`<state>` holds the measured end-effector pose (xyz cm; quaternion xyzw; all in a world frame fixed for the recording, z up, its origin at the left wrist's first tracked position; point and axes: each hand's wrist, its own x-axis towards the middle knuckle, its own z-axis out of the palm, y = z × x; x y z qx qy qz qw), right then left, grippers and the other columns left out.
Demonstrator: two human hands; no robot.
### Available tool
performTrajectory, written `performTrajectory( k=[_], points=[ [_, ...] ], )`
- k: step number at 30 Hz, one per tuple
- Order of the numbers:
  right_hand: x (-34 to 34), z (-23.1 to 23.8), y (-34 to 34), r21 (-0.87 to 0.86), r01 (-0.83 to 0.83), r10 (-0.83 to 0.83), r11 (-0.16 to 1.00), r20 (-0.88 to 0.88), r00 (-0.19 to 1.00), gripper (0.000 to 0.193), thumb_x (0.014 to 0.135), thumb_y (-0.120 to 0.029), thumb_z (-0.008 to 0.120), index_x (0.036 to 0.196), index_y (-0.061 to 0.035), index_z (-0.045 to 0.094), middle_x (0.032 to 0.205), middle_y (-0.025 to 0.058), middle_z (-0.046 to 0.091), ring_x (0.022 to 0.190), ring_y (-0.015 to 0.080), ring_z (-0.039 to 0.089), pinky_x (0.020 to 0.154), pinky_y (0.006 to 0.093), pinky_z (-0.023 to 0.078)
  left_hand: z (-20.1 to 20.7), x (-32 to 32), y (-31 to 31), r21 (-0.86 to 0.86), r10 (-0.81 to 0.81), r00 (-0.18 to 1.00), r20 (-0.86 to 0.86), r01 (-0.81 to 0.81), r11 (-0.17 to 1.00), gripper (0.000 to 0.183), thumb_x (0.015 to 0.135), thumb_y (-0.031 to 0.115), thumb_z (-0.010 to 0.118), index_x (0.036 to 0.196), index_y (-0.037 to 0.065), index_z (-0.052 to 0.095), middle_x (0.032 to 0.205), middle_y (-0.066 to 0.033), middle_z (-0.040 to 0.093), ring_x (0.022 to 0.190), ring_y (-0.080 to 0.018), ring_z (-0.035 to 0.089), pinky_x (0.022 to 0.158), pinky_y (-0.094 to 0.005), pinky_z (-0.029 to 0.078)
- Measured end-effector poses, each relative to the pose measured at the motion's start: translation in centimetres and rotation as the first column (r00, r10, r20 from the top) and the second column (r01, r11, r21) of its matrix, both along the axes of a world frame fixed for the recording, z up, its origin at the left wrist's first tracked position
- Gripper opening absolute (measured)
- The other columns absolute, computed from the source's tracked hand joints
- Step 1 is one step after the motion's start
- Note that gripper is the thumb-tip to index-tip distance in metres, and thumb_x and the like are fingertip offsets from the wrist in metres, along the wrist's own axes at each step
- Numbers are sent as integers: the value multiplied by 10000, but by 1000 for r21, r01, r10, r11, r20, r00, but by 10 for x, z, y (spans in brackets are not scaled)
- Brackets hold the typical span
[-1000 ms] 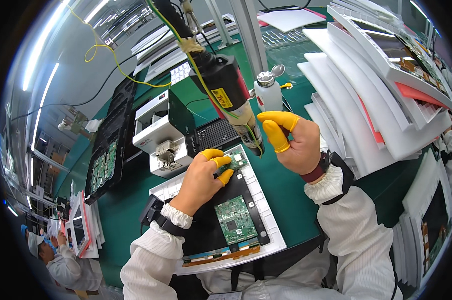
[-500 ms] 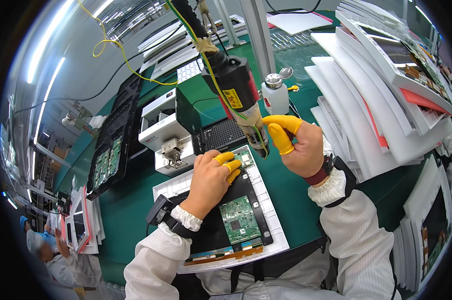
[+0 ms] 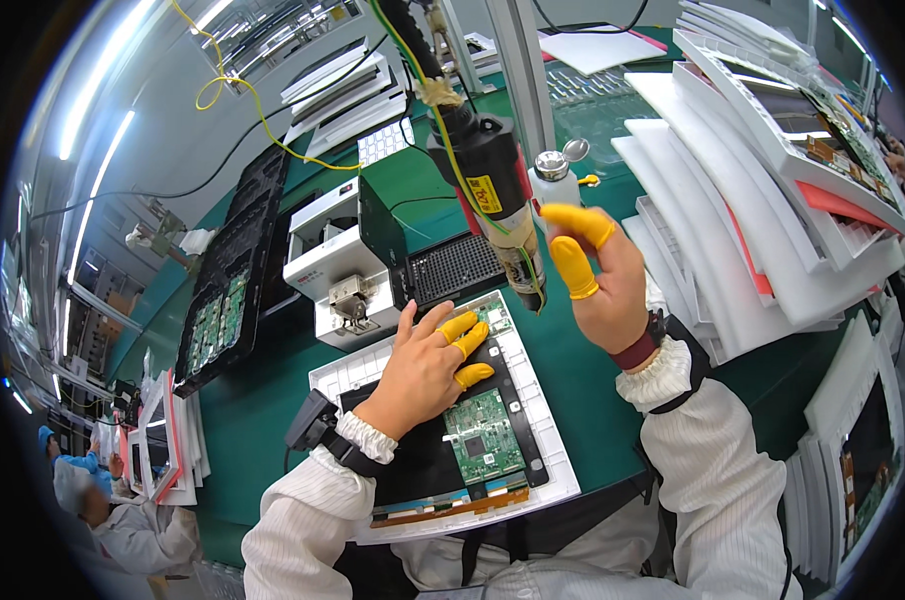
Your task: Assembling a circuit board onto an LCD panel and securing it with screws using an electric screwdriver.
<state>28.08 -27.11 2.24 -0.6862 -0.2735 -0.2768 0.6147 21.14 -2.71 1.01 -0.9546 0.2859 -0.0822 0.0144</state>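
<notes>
On the green bench before me lies a white-framed display panel [image 3: 541,420] with a black back. A green circuit board [image 3: 485,437] sits on it, and a smaller green board [image 3: 495,318] lies near its far edge. My left hand [image 3: 428,365] rests open on the panel, its yellow-cotted fingertips spread beside the smaller board. An electric screwdriver [image 3: 485,180] hangs tip-down over the panel's far right corner. Just right of its lower barrel, my right hand [image 3: 613,285] is raised with index finger and thumb apart, nothing between them.
A white-and-black screw feeder [image 3: 343,270] stands beyond the panel, beside a black tray [image 3: 213,330] of circuit boards. A pump bottle [image 3: 555,183] is behind the screwdriver. Stacked foam sheets and panels [image 3: 743,220] fill the right. Another person [image 3: 133,520] works at far left.
My left hand has spread its fingers flatter on the panel. My right hand has risen slightly and moved right, its fingers opening wider. The hanging screwdriver appears slightly further right.
</notes>
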Motion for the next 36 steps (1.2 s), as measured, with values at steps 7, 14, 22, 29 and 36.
performTrajectory(
  k=[7,14,22,29,36],
  points=[
    [13,22,22,235,-523,569,819,-226,791,567,935,-318,673,1356,-12,450,1118,64,613,944,136,605,868,271,476,7,-8,-6,-43,53,985,-163,-61,997,293,836,174,629,1047,-20,688,1287,-203,568,1396,-362,339,1126,-610,237],
    [21,76,52,171,-497,525,851,-224,821,347,981,-246,600,1241,-32,515,822,26,591,675,89,587,643,239,512,6,-8,-1,-130,-2,981,-194,-23,991,354,838,243,654,1018,-60,684,1064,-214,646,1413,-388,315,1115,-615,276],
    [47,88,108,300,-545,612,783,-219,760,362,1002,-316,553,1171,3,540,819,31,602,633,89,585,585,232,504,11,-8,4,-154,-26,970,-242,-12,988,328,806,244,667,1001,-18,704,1031,-188,631,1403,-382,326,1124,-609,264],
    [72,44,152,336,-526,578,782,-72,813,331,1010,-284,535,1136,22,534,766,48,583,581,103,548,548,239,468,2,-5,6,-149,-35,981,-189,7,989,368,797,300,665,1001,-1,723,1060,-170,635,1389,-369,349,1118,-596,277],
    [81,41,150,237,-465,499,853,-110,860,283,1010,-255,538,1084,18,553,735,44,586,564,94,547,536,231,458,6,-4,7,-117,-28,977,-212,3,993,421,843,361,637,1022,-12,720,1145,-175,631,1389,-377,344,1118,-594,280]
  ],
)
